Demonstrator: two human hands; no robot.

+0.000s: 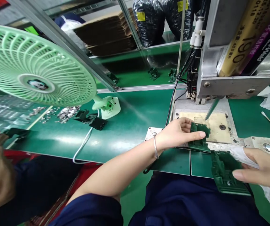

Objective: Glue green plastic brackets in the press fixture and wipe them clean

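**One green part at the press plate, another waiting in my right hand**

My left hand point(184, 133) closes its grip around a dark green plastic part point(199, 138), resting it on the tan fixture plate point(217, 125) beneath the machine's nozzle point(211, 110). My right hand point(264, 171) pinches a second green part point(226, 175) with a white cloth point(240, 155) at the tabletop point(125, 125) edge. Seating looks nearly done; the second part appears unprocessed.
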